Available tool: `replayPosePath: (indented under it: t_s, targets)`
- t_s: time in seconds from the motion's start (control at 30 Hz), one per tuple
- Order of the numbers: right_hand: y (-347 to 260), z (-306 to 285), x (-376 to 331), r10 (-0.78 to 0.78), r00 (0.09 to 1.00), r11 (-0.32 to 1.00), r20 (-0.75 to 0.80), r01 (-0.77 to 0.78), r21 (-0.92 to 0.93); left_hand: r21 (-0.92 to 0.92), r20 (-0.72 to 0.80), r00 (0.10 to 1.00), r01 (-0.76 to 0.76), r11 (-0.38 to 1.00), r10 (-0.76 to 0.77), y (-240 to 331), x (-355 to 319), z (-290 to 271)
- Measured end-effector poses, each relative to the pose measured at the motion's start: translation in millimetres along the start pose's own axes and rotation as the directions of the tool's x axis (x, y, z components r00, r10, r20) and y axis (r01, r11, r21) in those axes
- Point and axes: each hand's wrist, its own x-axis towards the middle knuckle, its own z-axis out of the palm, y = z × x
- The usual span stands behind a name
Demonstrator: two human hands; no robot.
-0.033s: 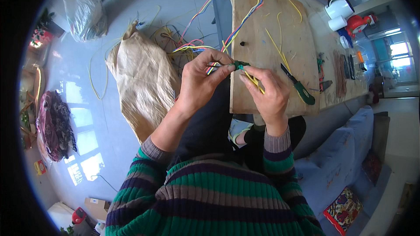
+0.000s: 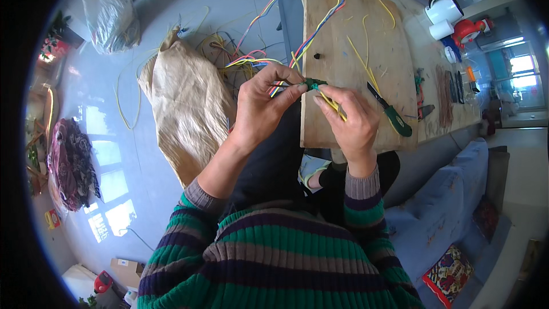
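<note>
The grey floor [image 2: 189,0] takes most of the view, and on it lies a big beige sack [image 2: 186,109], crumpled, to the person's left. Over its upper end there is a loose tangle of coloured wires [image 2: 240,60]; some of them run up and make a loop over the wooden board [image 2: 354,28], which serves here as the worktop and is in front of the person. A blue sofa [image 2: 452,206] is at the person's right side, and a clear plastic bag [image 2: 108,6] lies far on the left.

On the board, just beside the right hand, a screwdriver with green handle [image 2: 394,115] rests with its long axis going obliquely, the tip toward the person's hands. A few loose yellow wires [image 2: 366,51] lie above it.

Both hands meet at the near left edge of the board. The left hand [image 2: 263,109] pinches a small green connector [image 2: 311,84] between thumb and forefinger, closed firmly around it. The right hand [image 2: 351,120] grasps a thin yellow wire [image 2: 330,103] with the fingertips; this wire goes from the right fingers up and to the left, into the connector. So the connector lies between the two hands, a little nearer to the left one, and the wire's axis points directly toward it.
</note>
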Motion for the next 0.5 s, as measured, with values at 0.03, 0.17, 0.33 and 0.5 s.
replayPosePath:
  t_s: [0.03, 0.17, 0.33, 0.5]
  targets:
    - [1.0, 0.5, 0.5, 0.000, 1.000, 1.000, -0.003, 0.000, -0.027, 0.011, -0.021, 1.000, -0.020, 1.000, 0.020, -0.7, -1.2, 0.9]
    - [0.2, 3.4, -0.1, 0.026, 0.999, 0.997, -0.033, -0.029, -0.077, 0.215, -0.139, 0.967, -0.180, 0.960, 0.212, 0.3, -11.0, 6.2]
    - [-3.8, 6.3, 0.0, 0.051, 0.996, 0.997, -0.074, -0.056, -0.058, 0.484, 0.053, 0.886, -0.427, 0.764, 0.461, 2.1, -24.4, 13.5]
    - [-2.4, 3.2, 0.1, 0.087, 0.992, 0.990, -0.092, -0.096, -0.103, 0.505, 0.083, 0.873, -0.452, 0.735, 0.480, -2.2, -28.9, 20.6]
